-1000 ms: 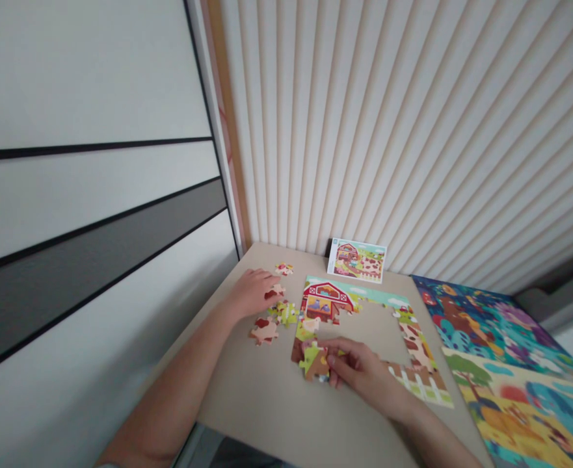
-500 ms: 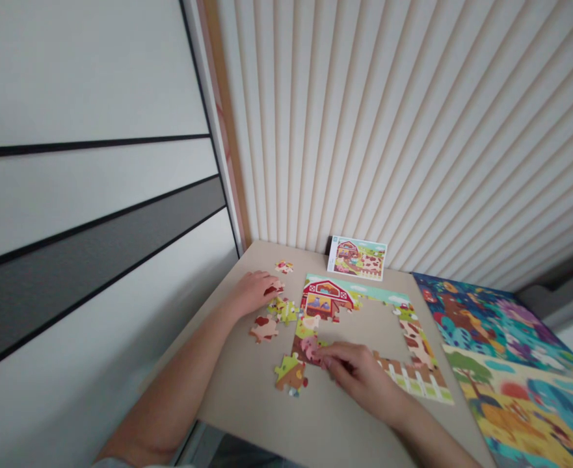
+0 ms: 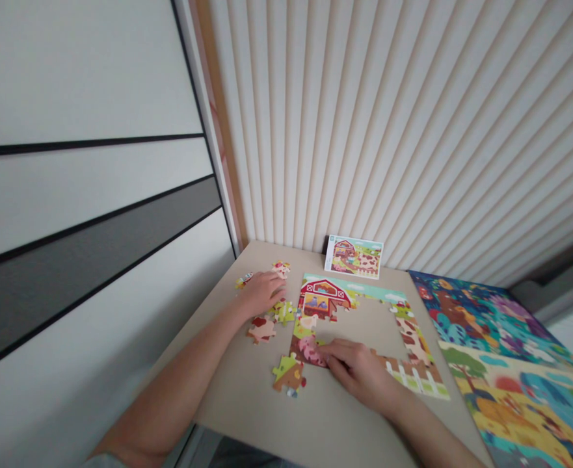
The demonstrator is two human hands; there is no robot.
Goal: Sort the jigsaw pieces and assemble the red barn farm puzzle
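A partly built farm jigsaw (image 3: 359,305) with a red barn lies on the beige table (image 3: 261,403); its middle is bare. My right hand (image 3: 357,370) rests on the puzzle's lower left corner, fingers pressed onto a pink pig piece (image 3: 310,351). A loose green and brown piece (image 3: 289,375) lies just left of it. My left hand (image 3: 261,290) lies palm down over loose pieces near the table's left edge, fingers curled. More loose pieces (image 3: 261,329) lie beside it.
A reference picture card (image 3: 353,256) leans on the ribbed wall at the back. A colourful finished puzzle mat (image 3: 501,351) covers the right side. The table's left edge drops beside a white and grey panelled wall.
My right hand has let go of the green and brown piece, which now lies left of the puzzle, and moved onto the pig piece. My left hand slid slightly back over the loose pieces.
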